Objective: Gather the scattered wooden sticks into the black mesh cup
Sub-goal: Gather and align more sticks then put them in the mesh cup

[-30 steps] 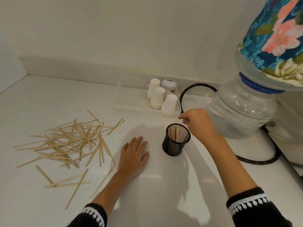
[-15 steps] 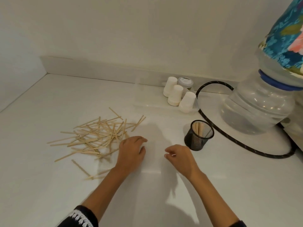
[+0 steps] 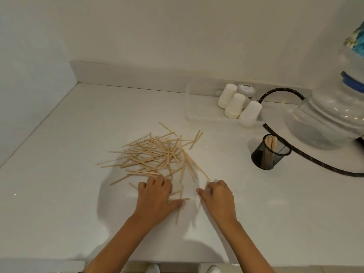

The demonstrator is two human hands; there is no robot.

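Now left hand (image 3: 155, 198) flat on sticks (image 3: 155, 154); right hand (image 3: 217, 196) curled, grasp unclear.

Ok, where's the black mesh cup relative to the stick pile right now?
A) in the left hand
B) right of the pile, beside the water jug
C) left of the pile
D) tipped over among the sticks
B: the black mesh cup stands upright, right of the wooden sticks, just in front of the water jug, with a few sticks already inside.
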